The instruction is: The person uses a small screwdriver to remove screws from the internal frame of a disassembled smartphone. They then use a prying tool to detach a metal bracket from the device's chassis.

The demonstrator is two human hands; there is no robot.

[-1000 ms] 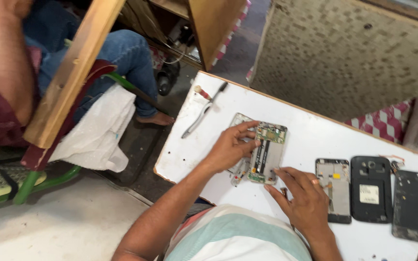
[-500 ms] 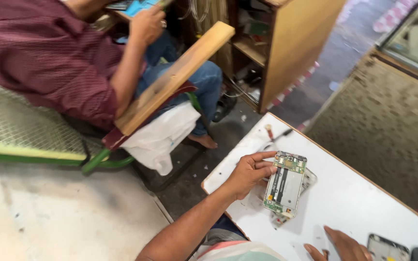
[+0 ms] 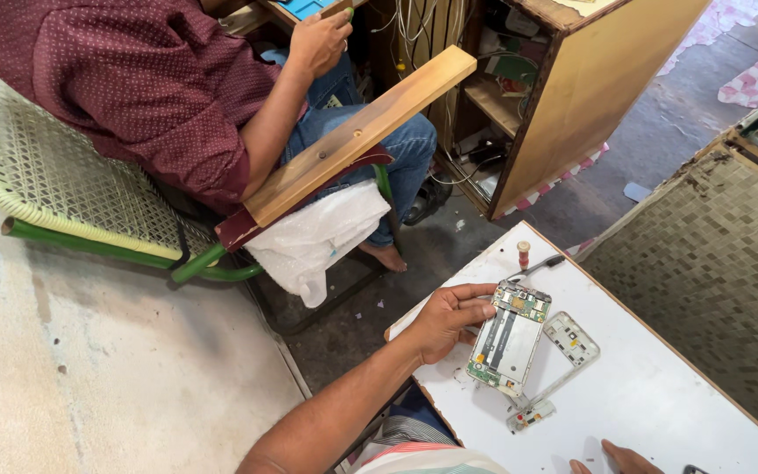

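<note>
The person's left hand (image 3: 447, 318) grips the long edge of an opened white phone body with green circuit boards (image 3: 511, 339), which lies near the corner of the white bench (image 3: 660, 395), while only the fingertips of the right hand (image 3: 618, 460) show at the bottom edge, so its grip cannot be told. A thin white phone frame (image 3: 570, 344) sits partly hidden under the phone, and a red-handled screwdriver (image 3: 525, 255) lies at the bench edge. Bare bench stretches rightward; another person in a maroon shirt (image 3: 125, 88) sits well apart on a green woven chair (image 3: 54, 189).
</note>
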